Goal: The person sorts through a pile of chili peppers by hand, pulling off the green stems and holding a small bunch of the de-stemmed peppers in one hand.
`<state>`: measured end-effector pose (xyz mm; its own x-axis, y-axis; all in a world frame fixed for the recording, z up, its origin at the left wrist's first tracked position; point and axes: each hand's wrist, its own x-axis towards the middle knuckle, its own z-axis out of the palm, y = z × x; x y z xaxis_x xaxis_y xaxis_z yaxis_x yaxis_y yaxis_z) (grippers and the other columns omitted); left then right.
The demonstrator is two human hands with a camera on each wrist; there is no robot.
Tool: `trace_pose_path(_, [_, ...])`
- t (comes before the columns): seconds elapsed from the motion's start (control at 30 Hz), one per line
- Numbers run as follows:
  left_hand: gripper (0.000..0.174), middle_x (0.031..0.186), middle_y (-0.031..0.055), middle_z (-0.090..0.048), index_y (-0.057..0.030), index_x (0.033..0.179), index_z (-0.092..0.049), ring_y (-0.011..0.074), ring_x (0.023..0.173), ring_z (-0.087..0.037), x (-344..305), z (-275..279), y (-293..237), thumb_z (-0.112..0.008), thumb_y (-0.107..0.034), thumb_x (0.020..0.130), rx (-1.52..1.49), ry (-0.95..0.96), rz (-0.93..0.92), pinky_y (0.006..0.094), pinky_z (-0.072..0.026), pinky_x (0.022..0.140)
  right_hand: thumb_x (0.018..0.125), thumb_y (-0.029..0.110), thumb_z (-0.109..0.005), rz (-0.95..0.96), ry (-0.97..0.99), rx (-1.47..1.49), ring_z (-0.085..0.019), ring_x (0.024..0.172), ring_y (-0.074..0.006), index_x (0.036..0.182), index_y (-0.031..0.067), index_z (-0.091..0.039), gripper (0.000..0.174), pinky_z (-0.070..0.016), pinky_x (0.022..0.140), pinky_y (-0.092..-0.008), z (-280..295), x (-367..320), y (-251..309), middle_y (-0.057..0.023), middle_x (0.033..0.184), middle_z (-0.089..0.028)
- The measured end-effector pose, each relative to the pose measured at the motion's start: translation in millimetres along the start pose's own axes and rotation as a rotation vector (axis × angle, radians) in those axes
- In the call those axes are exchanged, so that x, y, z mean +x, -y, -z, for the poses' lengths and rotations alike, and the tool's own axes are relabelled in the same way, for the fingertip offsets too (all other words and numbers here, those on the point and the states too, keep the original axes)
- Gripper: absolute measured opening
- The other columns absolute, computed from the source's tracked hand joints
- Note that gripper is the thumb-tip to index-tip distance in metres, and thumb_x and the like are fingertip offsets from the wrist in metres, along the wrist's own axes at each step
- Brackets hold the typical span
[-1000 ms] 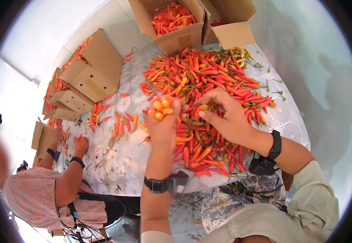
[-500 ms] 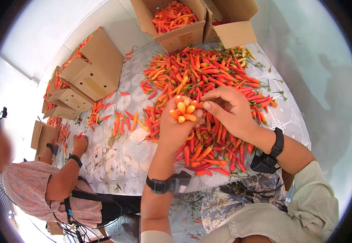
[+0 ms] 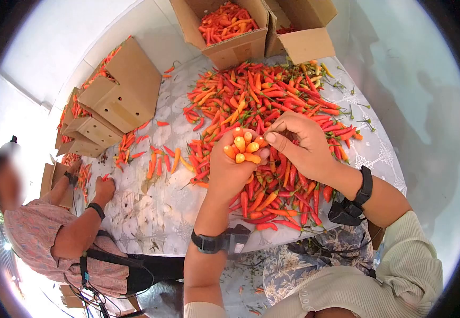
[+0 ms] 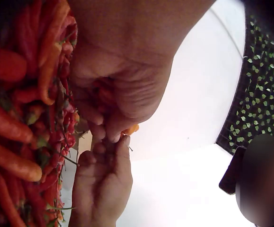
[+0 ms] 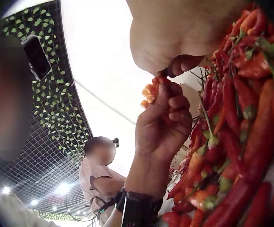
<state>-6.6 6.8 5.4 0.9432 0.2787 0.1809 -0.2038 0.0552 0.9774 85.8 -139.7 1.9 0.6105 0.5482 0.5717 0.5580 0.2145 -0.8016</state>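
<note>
My left hand [image 3: 227, 172] grips a bunch of orange-red chili peppers [image 3: 239, 142]; their pale, stemless ends point up out of the fist. Right beside it, the thumb and forefinger of my right hand [image 3: 304, 148] pinch together at the end of the chili on the bunch's right edge. In the left wrist view, a thin stem shows by those fingertips, below an orange chili [image 4: 134, 128]. The right wrist view shows the bunch [image 5: 150, 93] bulging over the left thumb. Under both hands spreads a large heap of red and orange chilies [image 3: 272, 95], many with green stems.
Open cardboard boxes, one box [image 3: 235, 53] filled with chilies, stand behind the heap. More filled boxes [image 3: 124, 90] are at the left. Another person [image 3: 60, 238] works at the table's left side. Loose chilies and stem scraps lie on the patterned tablecloth [image 3: 140, 222].
My left hand has come right and slightly down to the right hand. A green-capped chili that was in the right fingers now sits at the bunch's edge with its pale end showing.
</note>
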Motion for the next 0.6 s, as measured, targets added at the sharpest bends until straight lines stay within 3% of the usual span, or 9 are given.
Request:
trace_pose_path(0.17, [0.031,0.089,0.0034,-0.061,-0.0007,0.098,-0.055,0.0104,0.078,-0.062,-1.6,-2.4,-3.8,-0.056,0.018,0.073,-0.024,-0.003,0.033,0.0239,-0.0534,0.067,0.088,0.018,-0.063,-0.134,0.019,0.219,-0.049,0.066,-0.0064,0.08,-0.0008,-0.06,0.021,-0.0392,0.058,-0.0243,-1.3,-1.5,-9.3,-0.0017,0.074,-0.052])
trace_pose_path(0.4, [0.027,0.087,0.0038,-0.062,-0.0011,0.097,-0.055,0.0105,0.073,-0.062,-2.1,-0.8,-6.1,-0.059,0.014,0.075,-0.009,0.031,0.048,0.0236,-0.0525,0.063,0.089,0.02,-0.062,-0.237,0.081,0.318,-0.046,0.067,-0.0039,0.078,0.0012,-0.058,0.023,-0.0383,0.059,-0.0234,2.0,0.9,-6.6,0.0027,0.074,-0.052])
trace_pose_path(0.6, [0.026,0.087,0.0035,-0.062,-0.0019,0.097,-0.055,0.0098,0.073,-0.061,-3.2,-2.7,-8.6,-0.062,0.011,0.075,0.002,0.032,0.053,0.0232,-0.052,0.062,0.09,0.022,-0.062,-0.447,0.124,0.527,-0.047,0.066,-0.0033,0.079,0.0056,-0.058,0.02,-0.0388,0.06,-0.0221,5.5,4.2,0.4,0.0048,0.072,-0.053])
